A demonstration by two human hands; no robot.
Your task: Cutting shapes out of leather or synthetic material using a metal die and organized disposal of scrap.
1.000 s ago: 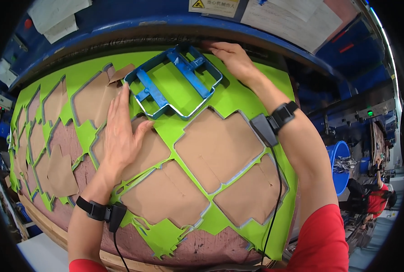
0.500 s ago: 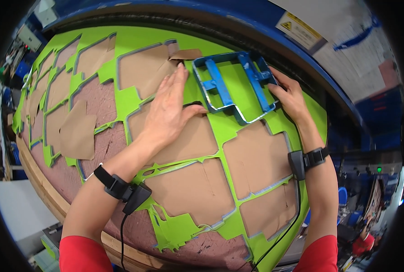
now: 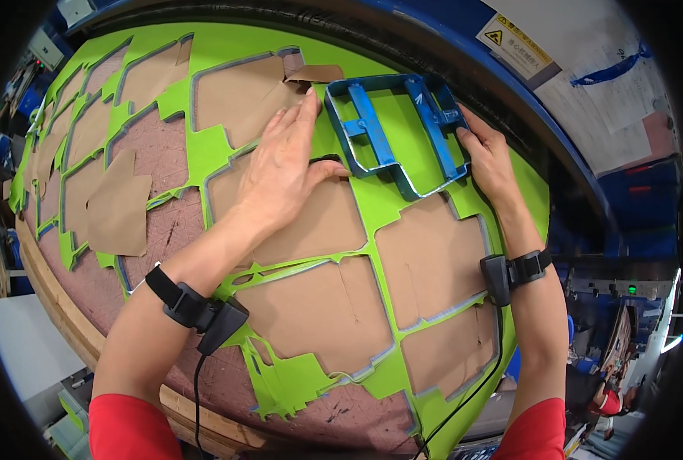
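Observation:
A blue metal cutting die (image 3: pixel 372 153), a stepped frame with two crossbars, rests on the bright green sheet (image 3: pixel 211 146) near its far edge. My right hand (image 3: pixel 489 153) grips the die's right side, thumb at the near face; the fingers behind are partly hidden. My left hand (image 3: pixel 280 165) lies flat just left of the die, fingers together and stretched out, thumb pointing toward the die's lower left corner. Beneath that hand are the green sheet and a cut-out opening. Several die-shaped openings in the sheet show brown paper (image 3: pixel 318 314) underneath.
A scratched reddish board (image 3: pixel 180 222) lies under the sheet, with a wooden edge (image 3: pixel 58 291) at the near left. Loose brown paper (image 3: pixel 118 211) sits on the left. A blue machine beam (image 3: pixel 441 38) with a warning label (image 3: pixel 514 38) borders the far side.
The whole view has shifted slightly, so the sheet sits a little higher in the picture. Both hands and the die keep nearly the same place on the sheet.

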